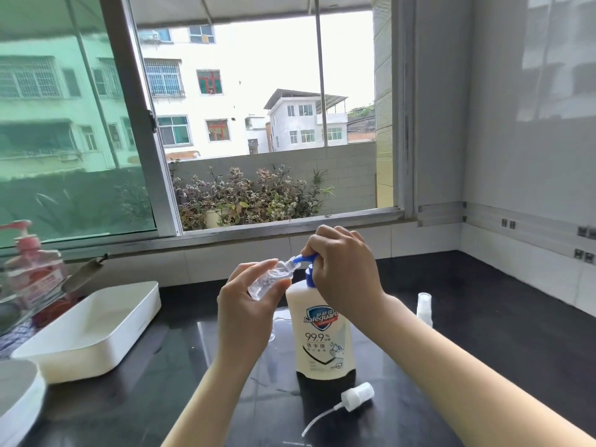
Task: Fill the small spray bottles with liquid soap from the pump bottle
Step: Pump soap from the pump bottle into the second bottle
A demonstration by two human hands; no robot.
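A white soap pump bottle [322,337] with a blue pump head [304,259] stands on the dark counter. My right hand [345,269] is curled over the pump head. My left hand [246,304] grips a small clear spray bottle [272,279], tilted with its open neck against the blue spout. Its white spray cap with dip tube [353,398] lies on the counter in front of the pump bottle. A second small spray bottle [424,308] stands upright, capped, to the right behind my right forearm.
A white rectangular tray [93,330] sits at the left. A pink pump bottle [32,269] stands at the far left by the window. A white round object [16,398] lies at the bottom left corner. White tiled walls close the counter's back and right.
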